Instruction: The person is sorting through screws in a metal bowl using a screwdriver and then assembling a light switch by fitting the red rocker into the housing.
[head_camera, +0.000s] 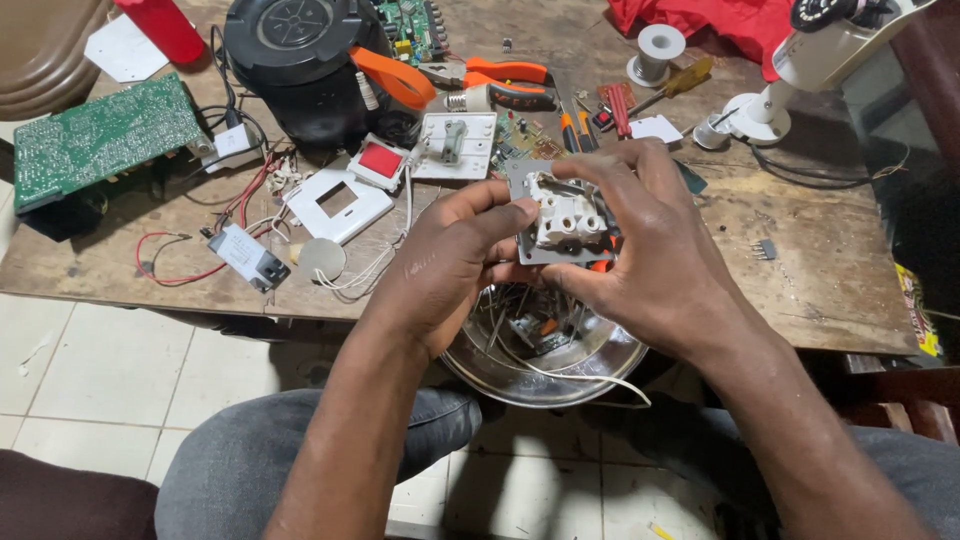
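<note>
Both hands hold a wall switch module (562, 222), a grey metal frame with a white plastic terminal block facing up. My left hand (445, 262) grips its left edge with thumb on the white part. My right hand (648, 245) wraps the right side, fingers curled over the top edge. Below the hands, on my lap, sits a shiny steel bowl (590, 365) with screws, wire bits and small parts inside. A white wire (600, 381) trails over its rim.
A worn wooden table (810, 250) carries a green circuit board (95, 135), a black round appliance (300, 60), a white switch cover plate (340, 205), a red-faced switch (378, 162), orange pliers (500, 80), screwdrivers (615, 110), a solder spool (655, 50) and a white security camera (820, 60).
</note>
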